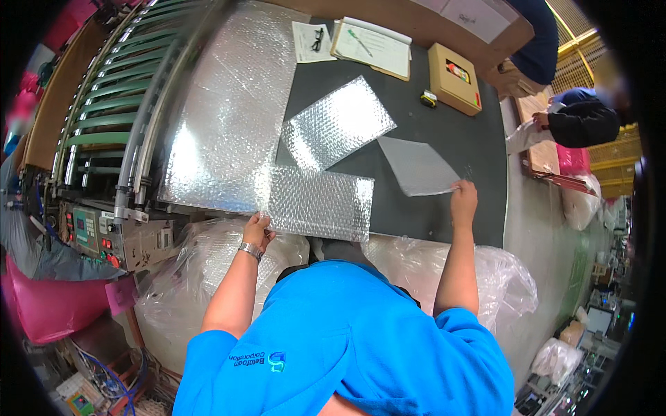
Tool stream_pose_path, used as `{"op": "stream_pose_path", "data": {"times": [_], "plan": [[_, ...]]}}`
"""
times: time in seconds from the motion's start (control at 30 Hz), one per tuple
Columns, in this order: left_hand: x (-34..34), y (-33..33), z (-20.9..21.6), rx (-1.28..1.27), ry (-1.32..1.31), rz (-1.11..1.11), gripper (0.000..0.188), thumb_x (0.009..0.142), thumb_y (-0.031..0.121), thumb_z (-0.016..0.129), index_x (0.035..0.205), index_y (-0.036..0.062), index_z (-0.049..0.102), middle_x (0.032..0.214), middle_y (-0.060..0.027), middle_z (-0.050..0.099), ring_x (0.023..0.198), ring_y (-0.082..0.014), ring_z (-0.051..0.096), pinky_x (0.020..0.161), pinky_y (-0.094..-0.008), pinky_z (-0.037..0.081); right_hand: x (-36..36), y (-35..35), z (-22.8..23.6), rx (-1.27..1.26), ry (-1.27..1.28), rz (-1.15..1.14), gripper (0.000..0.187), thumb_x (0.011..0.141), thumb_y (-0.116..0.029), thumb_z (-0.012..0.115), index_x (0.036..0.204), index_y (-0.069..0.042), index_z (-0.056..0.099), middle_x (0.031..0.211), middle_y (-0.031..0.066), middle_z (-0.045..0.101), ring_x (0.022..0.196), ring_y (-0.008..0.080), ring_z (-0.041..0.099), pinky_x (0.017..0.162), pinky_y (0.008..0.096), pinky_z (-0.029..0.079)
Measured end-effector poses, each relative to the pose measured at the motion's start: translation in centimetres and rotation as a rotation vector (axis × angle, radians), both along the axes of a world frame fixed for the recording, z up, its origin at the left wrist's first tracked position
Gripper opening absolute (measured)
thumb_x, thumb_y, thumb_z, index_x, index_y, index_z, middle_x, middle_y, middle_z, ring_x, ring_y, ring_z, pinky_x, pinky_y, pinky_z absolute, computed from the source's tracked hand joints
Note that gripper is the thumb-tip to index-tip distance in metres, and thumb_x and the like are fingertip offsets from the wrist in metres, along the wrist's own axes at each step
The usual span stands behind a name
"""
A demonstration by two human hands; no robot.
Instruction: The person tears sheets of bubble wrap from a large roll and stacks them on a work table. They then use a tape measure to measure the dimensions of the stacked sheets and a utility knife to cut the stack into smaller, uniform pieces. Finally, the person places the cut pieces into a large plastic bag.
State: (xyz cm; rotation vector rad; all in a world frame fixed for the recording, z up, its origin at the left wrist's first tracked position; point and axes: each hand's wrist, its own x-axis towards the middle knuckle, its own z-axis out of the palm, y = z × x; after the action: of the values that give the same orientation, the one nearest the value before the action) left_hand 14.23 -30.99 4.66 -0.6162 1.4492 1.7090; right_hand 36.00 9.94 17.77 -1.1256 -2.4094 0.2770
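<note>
My left hand (pixel 258 233), with a metal watch on its wrist, is closed at the table's front edge. Its fingers pinch the near left corner of a silver bubble-foil sheet (pixel 322 204), which lies partly over the edge. Off to the right, my right hand (pixel 464 202) grips the near right corner of a thin grey sheet (pixel 420 166). Between them and farther back, another silver bubble-foil sheet (pixel 340 125) lies at an angle, its near corner close to the first one. A long silver bubble-foil length (pixel 232 90) stretches away on the left.
The dark tabletop (pixel 395 215) carries a clipboard with papers (pixel 374 45), glasses (pixel 318 39), a tape measure (pixel 428 99) and a cardboard box (pixel 454 80). A machine with green rollers (pixel 111 107) stands left. Clear plastic bags (pixel 485 277) hang in front. Another person (pixel 583 118) stands right.
</note>
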Motion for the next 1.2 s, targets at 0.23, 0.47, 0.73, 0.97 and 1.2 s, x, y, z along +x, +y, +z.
{"op": "stream_pose_path", "data": {"times": [0.23,0.47,0.73,0.97,1.2], "plan": [[-1.1,0.9,-1.7,0.202,-0.033,0.168,0.016,0.081,0.017,0.051,0.098,0.0151,0.049,0.086,0.0019,0.052,0.076,-0.0144,0.050,0.067,-0.0332,0.042,2.7,1.1,6.9,-0.039,0.502,-0.404,0.018,0.070,0.002,0.041,0.074,-0.004,0.057,0.077,0.0089,0.056,0.071,0.0212,0.050,0.067,0.0311,0.040],[-2.2,1.9,-1.7,0.278,-0.148,0.229,0.020,0.083,0.026,0.049,0.099,0.0138,0.048,0.091,-0.0032,0.051,0.087,-0.0195,0.050,0.075,-0.0363,0.041,-3.8,-7.3,10.2,-0.431,1.171,0.175,0.015,0.069,0.008,0.044,0.072,-0.003,0.054,0.084,0.0088,0.055,0.084,0.0169,0.052,0.077,0.0263,0.042],[-1.8,2.1,-1.1,0.195,-0.108,0.091,0.067,0.081,0.057,0.034,0.129,0.0103,0.026,0.127,-0.0154,0.035,0.112,-0.0332,0.038,0.088,-0.0477,0.035,-11.3,-8.6,5.9,-1.058,1.351,0.522,0.010,0.074,-0.003,0.048,0.065,-0.005,0.051,0.087,0.0084,0.054,0.090,0.0223,0.050,0.084,0.0327,0.038],[-2.2,2.4,0.2,0.539,-0.179,0.291,0.083,0.072,0.070,0.035,0.127,0.0086,0.030,0.130,-0.0138,0.034,0.116,-0.0328,0.036,0.092,-0.0505,0.031,-7.1,-7.9,-8.1,-0.724,-0.406,0.926,0.017,0.067,0.004,0.046,0.069,-0.010,0.057,0.114,0.0130,0.048,0.116,0.0315,0.036,0.099,0.0409,0.026],[-0.4,5.6,-1.2,0.447,-0.018,0.252,0.068,0.079,0.060,0.036,0.126,0.0107,0.033,0.127,-0.0105,0.038,0.113,-0.0289,0.039,0.092,-0.0455,0.033,-9.1,-7.1,-11.8,-0.471,-0.766,0.961,0.011,0.073,-0.015,0.049,0.077,-0.012,0.059,0.107,0.0089,0.052,0.110,0.0268,0.043,0.094,0.0536,0.024]]}}
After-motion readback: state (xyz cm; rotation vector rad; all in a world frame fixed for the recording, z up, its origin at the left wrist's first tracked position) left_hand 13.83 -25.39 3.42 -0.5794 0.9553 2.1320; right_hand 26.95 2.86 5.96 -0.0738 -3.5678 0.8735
